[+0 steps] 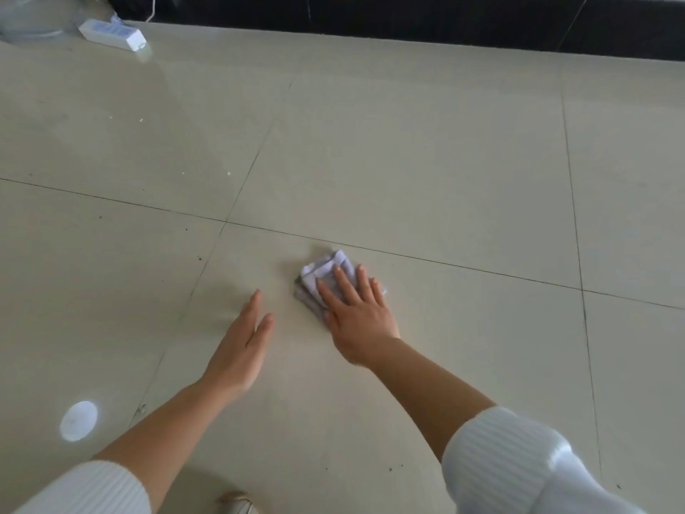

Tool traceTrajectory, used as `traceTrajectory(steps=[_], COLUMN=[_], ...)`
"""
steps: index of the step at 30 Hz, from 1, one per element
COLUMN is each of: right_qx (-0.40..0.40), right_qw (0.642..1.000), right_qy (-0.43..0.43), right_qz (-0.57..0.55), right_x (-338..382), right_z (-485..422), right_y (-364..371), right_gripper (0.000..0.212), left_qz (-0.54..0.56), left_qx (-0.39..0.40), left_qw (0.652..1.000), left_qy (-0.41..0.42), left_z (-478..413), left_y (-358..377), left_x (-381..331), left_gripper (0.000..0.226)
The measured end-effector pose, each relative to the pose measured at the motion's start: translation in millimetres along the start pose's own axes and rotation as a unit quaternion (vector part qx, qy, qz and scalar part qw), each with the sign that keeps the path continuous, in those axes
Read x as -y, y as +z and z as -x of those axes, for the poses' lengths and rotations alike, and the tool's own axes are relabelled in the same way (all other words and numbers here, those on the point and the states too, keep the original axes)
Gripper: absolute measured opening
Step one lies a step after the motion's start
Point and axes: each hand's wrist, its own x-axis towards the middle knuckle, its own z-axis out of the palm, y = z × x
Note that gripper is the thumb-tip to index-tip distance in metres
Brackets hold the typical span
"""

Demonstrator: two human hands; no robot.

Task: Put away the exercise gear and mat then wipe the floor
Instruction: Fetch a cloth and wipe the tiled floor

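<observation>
Wiping under way: right hand (357,315) presses cloth (326,267) to floor (407,161), fingers straight; left hand (241,346) flat, holding nothing. No gear or mat in view; dark specks (199,258) left to clear.

A white oblong box (113,34) lies far left beside a clear plastic object (33,20), near the dark wall base (407,20).

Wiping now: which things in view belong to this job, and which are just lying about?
Job:
- cloth, pressed flat by the right hand
- left hand, open, holding nothing
- floor, with dark specks

Lying about:
- white box near the wall
- clear plastic item, top left, too blurred to identify
</observation>
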Motion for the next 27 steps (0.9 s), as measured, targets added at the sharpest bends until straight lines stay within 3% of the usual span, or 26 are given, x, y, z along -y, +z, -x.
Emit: traceTrajectory(steps=[3, 5, 7, 12, 15, 17, 19, 21, 23, 24, 27], right_qx=[0.024, 0.036, 0.016, -0.034, -0.059, -0.093, -0.103, -0.102, -0.108, -0.112, -0.102], right_qw=[0.991, 0.982, 0.981, 0.999, 0.986, 0.943, 0.879, 0.830, 0.805, 0.809, 0.888], right_qy=[-0.128, -0.184, -0.181, -0.010, 0.154, 0.310, 0.448, 0.523, 0.551, 0.544, 0.420], right_qz=[0.021, 0.029, 0.072, 0.033, 0.001, -0.070, -0.129, -0.166, -0.191, -0.192, -0.156], right_x=[24, 20, 1, -87, -141, -175, -196, -203, -195, -185, -145], right_z=[18, 41, 67, 138, 190, 229, 264, 274, 259, 246, 204], right_y=[16, 27, 38, 39, 37, 36, 34, 33, 30, 28, 26], right_gripper=[0.052, 0.052, 0.049, 0.049, 0.052, 0.050, 0.051, 0.053, 0.053, 0.053, 0.051], left_qz=[0.022, -0.055, -0.127, -0.261, -0.298, -0.319, -0.337, -0.345, -0.347, -0.344, -0.334], left_qx=[-0.056, -0.089, -0.106, -0.088, -0.037, -0.010, 0.005, 0.008, 0.015, 0.016, 0.014], left_qw=[0.998, 0.995, 0.986, 0.956, 0.939, 0.923, 0.912, 0.909, 0.907, 0.906, 0.911], left_qy=[-0.005, 0.007, 0.028, 0.103, 0.165, 0.213, 0.233, 0.235, 0.240, 0.244, 0.240], left_z=[-1, -1, -3, -11, -14, -15, -16, -18, -18, -17, -15], left_y=[6, 14, 26, 67, 95, 107, 109, 105, 101, 101, 103], left_x=[-4, -9, -14, -31, -50, -58, -60, -57, -52, -51, -54], left_gripper=[0.056, 0.057, 0.058, 0.069, 0.080, 0.081, 0.082, 0.085, 0.092, 0.095, 0.089])
